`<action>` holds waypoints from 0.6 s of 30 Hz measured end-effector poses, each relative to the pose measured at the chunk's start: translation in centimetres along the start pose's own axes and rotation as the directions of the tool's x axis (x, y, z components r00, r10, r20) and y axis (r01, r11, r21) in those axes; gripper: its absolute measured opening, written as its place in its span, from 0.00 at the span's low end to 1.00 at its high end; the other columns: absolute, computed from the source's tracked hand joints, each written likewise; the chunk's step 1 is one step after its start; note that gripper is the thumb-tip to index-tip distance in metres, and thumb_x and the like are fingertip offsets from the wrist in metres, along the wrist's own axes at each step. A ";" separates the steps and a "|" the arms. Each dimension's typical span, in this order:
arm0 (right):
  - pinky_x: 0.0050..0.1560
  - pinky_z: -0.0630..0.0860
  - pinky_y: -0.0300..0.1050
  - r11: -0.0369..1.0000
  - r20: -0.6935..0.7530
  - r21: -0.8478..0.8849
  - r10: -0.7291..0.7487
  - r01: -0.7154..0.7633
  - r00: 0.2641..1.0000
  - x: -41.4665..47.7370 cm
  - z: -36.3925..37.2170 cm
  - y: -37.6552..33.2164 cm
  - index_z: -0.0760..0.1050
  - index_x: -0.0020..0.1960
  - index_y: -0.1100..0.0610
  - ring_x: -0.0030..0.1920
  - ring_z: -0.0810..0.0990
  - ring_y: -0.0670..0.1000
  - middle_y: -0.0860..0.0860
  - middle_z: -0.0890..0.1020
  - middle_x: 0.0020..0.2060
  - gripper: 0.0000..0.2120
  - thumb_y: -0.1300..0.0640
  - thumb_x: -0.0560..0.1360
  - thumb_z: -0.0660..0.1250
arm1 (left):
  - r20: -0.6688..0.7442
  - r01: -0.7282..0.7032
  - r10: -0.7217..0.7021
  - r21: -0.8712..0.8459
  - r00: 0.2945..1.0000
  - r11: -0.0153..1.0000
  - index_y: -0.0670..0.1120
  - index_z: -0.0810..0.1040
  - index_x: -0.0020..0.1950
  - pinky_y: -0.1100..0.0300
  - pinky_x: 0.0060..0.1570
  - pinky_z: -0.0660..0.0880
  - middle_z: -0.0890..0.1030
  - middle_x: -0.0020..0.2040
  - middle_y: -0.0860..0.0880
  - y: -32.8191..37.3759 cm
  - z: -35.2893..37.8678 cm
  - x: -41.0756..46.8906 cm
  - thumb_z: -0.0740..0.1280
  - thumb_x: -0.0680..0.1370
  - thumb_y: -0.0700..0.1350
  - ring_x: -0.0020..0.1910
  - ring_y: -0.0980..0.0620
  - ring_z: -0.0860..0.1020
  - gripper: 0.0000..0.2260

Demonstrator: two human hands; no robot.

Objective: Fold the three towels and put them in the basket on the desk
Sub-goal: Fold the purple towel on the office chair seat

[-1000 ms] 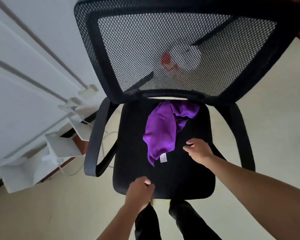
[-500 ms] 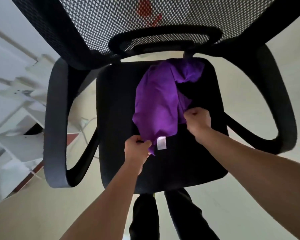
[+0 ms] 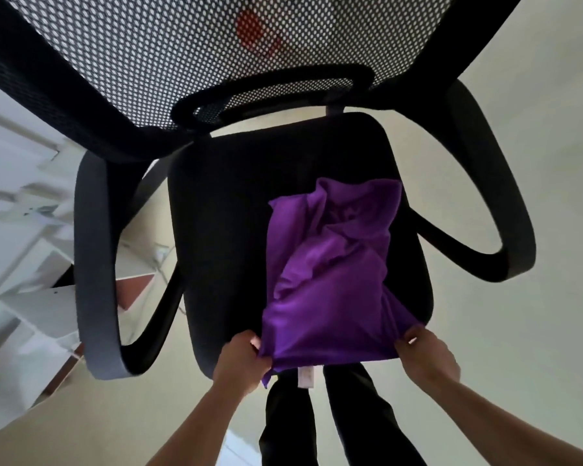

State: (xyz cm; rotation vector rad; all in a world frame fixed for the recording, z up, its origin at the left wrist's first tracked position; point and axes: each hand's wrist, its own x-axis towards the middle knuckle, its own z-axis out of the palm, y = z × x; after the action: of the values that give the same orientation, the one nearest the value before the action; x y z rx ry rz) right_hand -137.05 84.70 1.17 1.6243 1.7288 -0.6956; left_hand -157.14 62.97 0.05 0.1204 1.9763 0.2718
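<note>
While pinching near corners of purple towel (image 3: 330,280) w/ left hand (image 3: 241,359) & right hand (image 3: 424,354), could drag bunched far end off chair seat (image 3: 223,247) if yanked.

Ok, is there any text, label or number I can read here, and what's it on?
No text in view can be read.
White tag hanging from the near edge of the towel: too blurred to read.
Red mark seen through the mesh of the chair back: a blurred shape, no letters can be made out.
</note>
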 end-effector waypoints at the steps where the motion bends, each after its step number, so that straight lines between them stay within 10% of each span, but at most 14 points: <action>1: 0.41 0.71 0.45 0.999 -0.028 -0.041 -0.031 0.030 0.999 -0.1 -0.5 -0.3 0.73 0.46 0.47 0.43 0.77 0.55 0.48 0.78 0.43 0.03 0.50 0.74 0.63 | -0.001 -0.011 0.011 0.014 1.000 1.000 0.51 0.72 0.36 0.58 0.38 0.75 0.79 0.33 0.52 0.4 -0.4 0.0 0.70 0.65 0.43 0.37 0.48 0.80 0.07; 6: 0.46 0.69 0.46 0.921 -0.300 0.230 -0.240 0.314 0.923 1.3 -4.3 -5.3 0.73 0.57 0.49 0.51 0.78 0.54 0.48 0.78 0.51 0.13 0.48 0.74 0.66 | -0.370 -0.159 0.080 -0.188 0.925 0.969 0.44 0.79 0.51 0.60 0.44 0.71 0.79 0.40 0.50 6.0 -5.0 2.4 0.68 0.73 0.41 0.43 0.49 0.78 0.07; 10: 0.54 0.74 0.48 0.817 -0.181 0.465 -0.288 0.340 0.940 4.3 -6.1 -10.9 0.69 0.66 0.53 0.53 0.77 0.52 0.49 0.78 0.54 0.28 0.42 0.71 0.71 | -0.273 -0.128 -0.029 -0.539 0.962 0.832 0.45 0.78 0.53 0.49 0.47 0.80 0.83 0.43 0.45 11.4 -6.4 6.8 0.73 0.67 0.52 0.43 0.44 0.81 0.18; 14: 0.47 0.72 0.44 0.837 -0.152 0.427 -0.307 0.342 0.940 5.3 -5.9 -11.8 0.78 0.53 0.56 0.48 0.80 0.54 0.50 0.80 0.44 0.12 0.51 0.73 0.71 | -0.350 -0.180 0.019 -0.434 0.937 0.883 0.43 0.77 0.35 0.54 0.36 0.74 0.77 0.31 0.46 13.9 -5.0 7.3 0.71 0.71 0.43 0.34 0.46 0.76 0.06; 18: 0.47 0.68 0.43 0.859 -0.282 0.385 -0.239 0.338 0.929 4.8 -6.3 -7.5 0.77 0.55 0.59 0.48 0.78 0.57 0.50 0.78 0.41 0.10 0.58 0.75 0.69 | -0.583 -0.186 -0.202 -0.536 0.787 0.824 0.41 0.78 0.45 0.43 0.45 0.79 0.81 0.41 0.37 9.7 -8.2 7.9 0.67 0.71 0.44 0.42 0.37 0.81 0.07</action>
State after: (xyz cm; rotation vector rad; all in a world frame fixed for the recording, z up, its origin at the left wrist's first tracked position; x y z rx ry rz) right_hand -145.20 91.88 1.12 1.8016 2.1278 -1.1425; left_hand -168.22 72.87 -1.37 -0.4293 2.4469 1.0006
